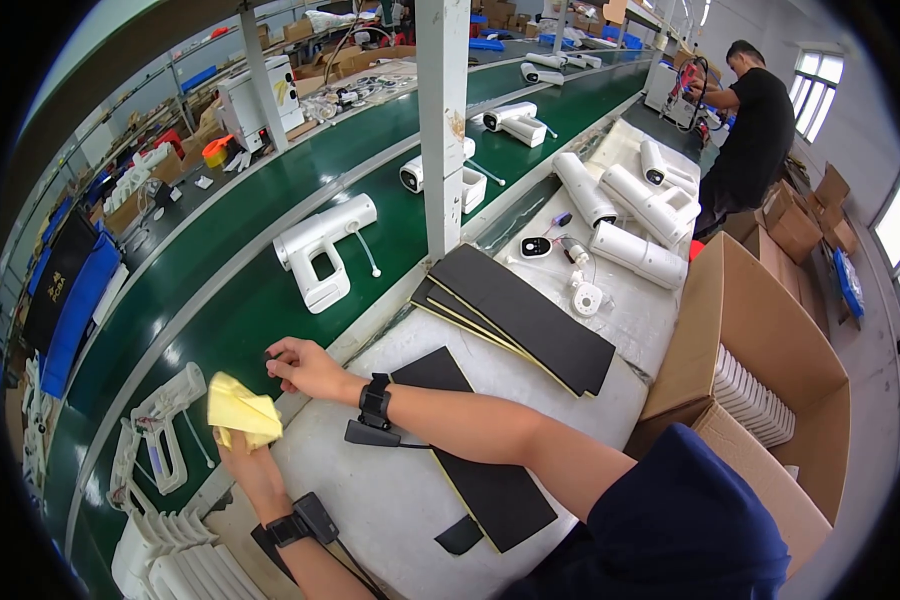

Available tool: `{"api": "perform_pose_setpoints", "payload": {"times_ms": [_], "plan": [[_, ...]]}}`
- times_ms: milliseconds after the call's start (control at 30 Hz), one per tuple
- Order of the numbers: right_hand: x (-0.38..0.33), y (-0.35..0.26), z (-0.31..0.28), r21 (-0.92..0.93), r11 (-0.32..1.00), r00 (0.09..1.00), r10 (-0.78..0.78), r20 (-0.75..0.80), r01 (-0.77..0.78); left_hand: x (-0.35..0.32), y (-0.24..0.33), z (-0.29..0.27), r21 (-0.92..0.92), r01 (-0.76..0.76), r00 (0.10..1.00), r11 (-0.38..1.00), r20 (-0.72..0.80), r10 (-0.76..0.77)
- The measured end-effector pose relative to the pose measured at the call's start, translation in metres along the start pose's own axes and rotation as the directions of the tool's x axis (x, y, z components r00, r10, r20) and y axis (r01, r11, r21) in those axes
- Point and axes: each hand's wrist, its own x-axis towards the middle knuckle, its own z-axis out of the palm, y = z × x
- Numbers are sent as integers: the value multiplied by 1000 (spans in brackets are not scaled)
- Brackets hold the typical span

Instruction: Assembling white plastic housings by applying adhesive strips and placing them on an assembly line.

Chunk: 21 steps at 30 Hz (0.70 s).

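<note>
A white-walled room (860,130) holds one green belt (240,300), beside one pale surface (400,510), one co-worker (755,130) and one open carton (695,330). Four black strips (530,315) show: three stacked, one under the right forearm (470,425). The left hand (242,465) grips one yellow sheet (245,410) at the belt's edge; the right hand (310,370) curls narrow, contents unclear.

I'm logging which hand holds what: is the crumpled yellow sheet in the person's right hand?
No, the yellow sheet is in the left hand, while the right hand is apart from it.
</note>
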Motion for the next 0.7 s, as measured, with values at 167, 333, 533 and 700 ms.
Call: {"api": "perform_pose_setpoints", "payload": {"times_ms": [167,333,533,700], "plan": [[-4,-2,-4,-5,1000,1000,2,0,-2,-2,-6,-2,-10,16,999,1000,-52,-16],[-2,0,-2,13,1000,1000,-1,21,0,-2,-4,-23,-257,64,976,964,218,-6],[4,13,-10,0,999,997,-35,74,35,-10,-10,-14,-90,80,984,993,164,-64],[4,0,-25,-134,988,997,-79,21,81,-5,3,35,298,9,999,955,27,-18]]}}
